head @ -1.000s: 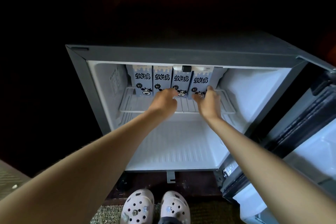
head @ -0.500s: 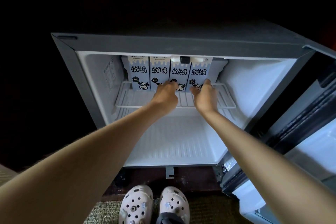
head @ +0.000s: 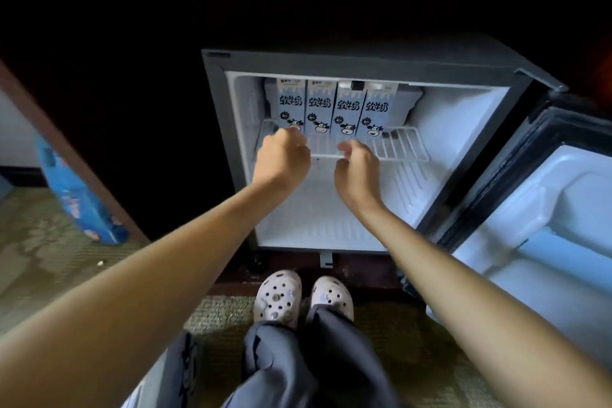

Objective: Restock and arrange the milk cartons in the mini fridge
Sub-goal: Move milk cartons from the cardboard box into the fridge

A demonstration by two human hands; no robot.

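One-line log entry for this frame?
four blue-and-white milk cartons upright, rowed on white wire shelf | left hand empty | right hand empty | fridge door open

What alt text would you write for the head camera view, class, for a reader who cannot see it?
Four milk cartons stand upright in a row on the wire shelf of an open mini fridge. The left hand and right hand hover loosely curled just before the shelf, holding nothing. The door hangs open at right.

Both hands, left (head: 282, 156) and right (head: 358, 166), have drawn back off the milk cartons (head: 332, 109) to the shelf's front edge
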